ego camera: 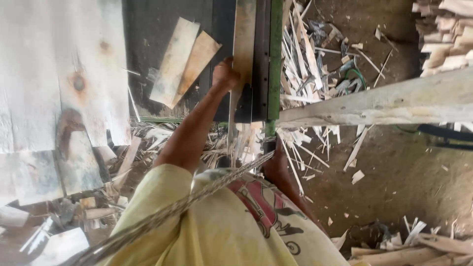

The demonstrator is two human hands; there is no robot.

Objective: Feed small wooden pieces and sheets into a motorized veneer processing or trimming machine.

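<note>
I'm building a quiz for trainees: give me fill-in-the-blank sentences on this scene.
1. The plank is gripped by the person's ____ hand.
2. The rail beside the plank is ____.
3. The person's shirt is ____.
Missing words: left; green; yellow.

Two loose boards (183,61), one beam (389,101)

Soft, even daylight throughout, without hard shadows. Overexposed and washed out on the pale boards (59,74) at the left and the wood stack (446,34) at the top right corner. Slightly blurred and grainy overall, softest across the yellow shirt (217,226) closest to the camera.
</note>
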